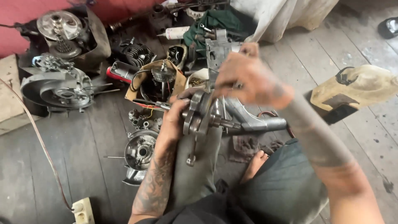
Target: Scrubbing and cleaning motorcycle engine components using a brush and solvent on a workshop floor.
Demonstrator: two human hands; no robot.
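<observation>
My left hand [176, 120] grips a greasy steel crankshaft [199, 114] by its round webs; its connecting rod [192, 151] hangs down and its shaft end points right. My right hand [244, 76] is raised above it, fingers closed on a grey metal engine casing [217, 52] that stands upright behind the crankshaft. The hand hides the place where casing and crankshaft meet. A grey cloth [199, 166] lies over my left knee under the crankshaft.
Engine parts lie on the wooden plank floor [83, 145]: a grey crankcase half [56, 89] far left, a gear in a cardboard box [163, 74], a round cover [139, 151] by my left arm. A tan plastic tank [356, 89] sits right. A power strip [83, 210] lies bottom left.
</observation>
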